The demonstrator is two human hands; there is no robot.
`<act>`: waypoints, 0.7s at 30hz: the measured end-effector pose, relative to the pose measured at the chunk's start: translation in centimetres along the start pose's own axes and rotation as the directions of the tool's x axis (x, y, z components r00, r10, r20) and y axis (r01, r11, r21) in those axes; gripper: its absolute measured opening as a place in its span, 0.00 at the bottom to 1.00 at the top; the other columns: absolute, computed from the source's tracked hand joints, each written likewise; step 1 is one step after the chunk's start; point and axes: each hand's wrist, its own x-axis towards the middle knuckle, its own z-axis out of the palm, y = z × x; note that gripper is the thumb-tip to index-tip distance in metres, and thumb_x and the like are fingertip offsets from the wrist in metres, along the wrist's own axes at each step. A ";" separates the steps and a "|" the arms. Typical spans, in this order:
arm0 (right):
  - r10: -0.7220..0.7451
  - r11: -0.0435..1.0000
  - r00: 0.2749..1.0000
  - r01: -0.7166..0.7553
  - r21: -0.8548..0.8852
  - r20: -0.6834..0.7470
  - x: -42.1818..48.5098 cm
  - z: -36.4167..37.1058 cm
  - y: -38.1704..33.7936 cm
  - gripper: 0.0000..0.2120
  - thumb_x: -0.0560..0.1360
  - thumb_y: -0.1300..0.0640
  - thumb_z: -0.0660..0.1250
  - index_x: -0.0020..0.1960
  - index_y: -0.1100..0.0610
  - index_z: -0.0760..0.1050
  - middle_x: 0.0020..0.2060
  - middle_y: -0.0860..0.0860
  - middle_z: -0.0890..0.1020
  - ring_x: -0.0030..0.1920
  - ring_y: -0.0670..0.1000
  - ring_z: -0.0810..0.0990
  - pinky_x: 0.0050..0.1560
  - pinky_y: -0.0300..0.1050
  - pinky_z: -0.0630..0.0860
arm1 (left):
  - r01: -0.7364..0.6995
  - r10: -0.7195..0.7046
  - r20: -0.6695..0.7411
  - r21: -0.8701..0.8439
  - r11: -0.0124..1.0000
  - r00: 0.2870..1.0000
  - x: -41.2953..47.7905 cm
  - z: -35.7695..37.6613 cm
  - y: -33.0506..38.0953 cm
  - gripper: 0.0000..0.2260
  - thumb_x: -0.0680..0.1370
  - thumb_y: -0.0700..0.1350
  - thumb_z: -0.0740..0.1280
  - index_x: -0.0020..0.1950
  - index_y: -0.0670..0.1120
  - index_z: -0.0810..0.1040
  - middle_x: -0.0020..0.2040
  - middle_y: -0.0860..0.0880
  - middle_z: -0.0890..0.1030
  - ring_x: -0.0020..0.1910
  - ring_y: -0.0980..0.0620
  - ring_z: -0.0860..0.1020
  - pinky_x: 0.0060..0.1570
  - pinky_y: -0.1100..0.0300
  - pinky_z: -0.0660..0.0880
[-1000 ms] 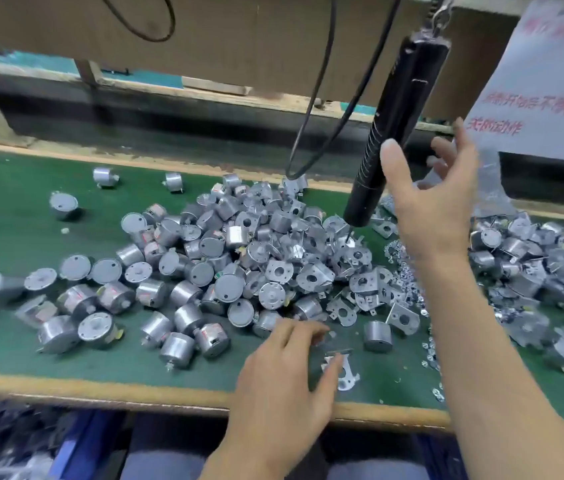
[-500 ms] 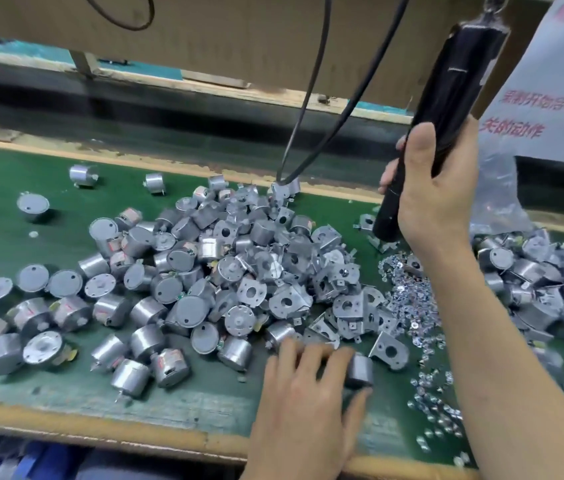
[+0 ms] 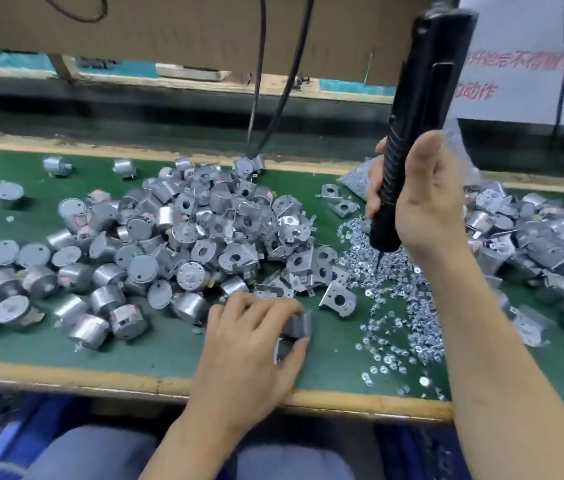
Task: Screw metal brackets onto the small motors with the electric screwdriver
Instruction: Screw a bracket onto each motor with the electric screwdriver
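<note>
factory bench: heaped motors (image 3: 156, 244)

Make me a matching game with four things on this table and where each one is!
Things:
1. electric screwdriver
2. screws
3. lone bracket
4. small motor

Places:
A. scattered on the green mat below the screwdriver's tip
B. pinched in the left hand
C. gripped in the right hand
D. standing on the mat between the left hand and the screws

Pairs: 1-C, 2-A, 3-D, 4-B
</note>
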 end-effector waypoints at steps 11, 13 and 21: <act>0.124 0.951 0.938 -0.206 0.233 0.324 -0.8 -0.4 0.4 0.38 0.62 0.19 0.63 0.41 0.57 0.70 0.27 0.50 0.71 0.23 0.50 0.69 0.28 0.41 0.69 | 0.058 -0.050 0.076 -0.107 0.992 0.996 0.0 -0.1 -0.5 0.16 0.71 0.56 0.72 0.55 0.55 0.72 0.46 0.64 0.73 0.49 0.54 0.73 0.47 0.52 0.73; 0.139 0.934 0.919 -0.246 0.260 0.369 -0.8 -0.6 0.5 0.38 0.61 0.19 0.63 0.40 0.57 0.71 0.26 0.50 0.71 0.22 0.49 0.68 0.28 0.40 0.70 | 0.071 -0.060 0.098 -0.116 0.991 0.993 0.1 -0.2 -0.5 0.18 0.70 0.55 0.74 0.56 0.55 0.73 0.47 0.66 0.73 0.50 0.54 0.72 0.48 0.52 0.73; 0.158 0.909 0.886 -0.303 0.285 0.436 -0.4 -0.9 1.2 0.38 0.63 0.20 0.63 0.39 0.58 0.69 0.25 0.48 0.71 0.21 0.48 0.67 0.27 0.39 0.70 | 0.063 -0.059 0.054 -0.085 0.994 0.997 0.3 0.1 -0.8 0.17 0.70 0.57 0.71 0.56 0.53 0.82 0.48 0.58 0.79 0.49 0.49 0.71 0.45 0.46 0.73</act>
